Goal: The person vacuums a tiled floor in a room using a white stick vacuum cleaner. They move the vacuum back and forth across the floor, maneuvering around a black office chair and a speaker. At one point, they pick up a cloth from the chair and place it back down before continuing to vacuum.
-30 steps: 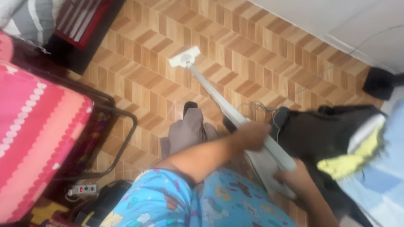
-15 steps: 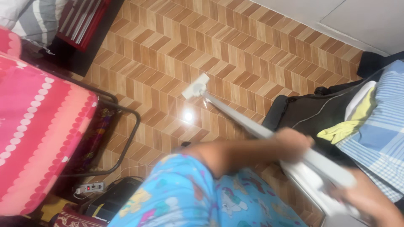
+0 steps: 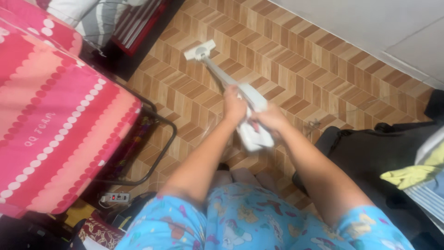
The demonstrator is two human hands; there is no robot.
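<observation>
I hold a white stick vacuum (image 3: 249, 99) with both hands over a herringbone wood-pattern floor (image 3: 296, 74). My left hand (image 3: 234, 104) grips the pole just above the body. My right hand (image 3: 270, 119) is wrapped around the body's handle. The pole runs up and left to the flat white floor head (image 3: 200, 50), which rests on the floor near the bed's corner. Both arms are stretched forward, and my blue patterned shorts (image 3: 249, 222) fill the bottom of the view.
A bed with a pink scalloped cover (image 3: 51, 120) on a black metal frame (image 3: 162, 153) stands at left. A power strip (image 3: 115, 198) lies under it. A black bag (image 3: 370, 157) with yellow cloth (image 3: 407, 176) sits at right. A white wall (image 3: 370, 23) runs behind.
The vacuum head has been pushed forward and to the left, toward the bed's corner. Both hands have come together in the middle of the view, and my arms are now extended.
</observation>
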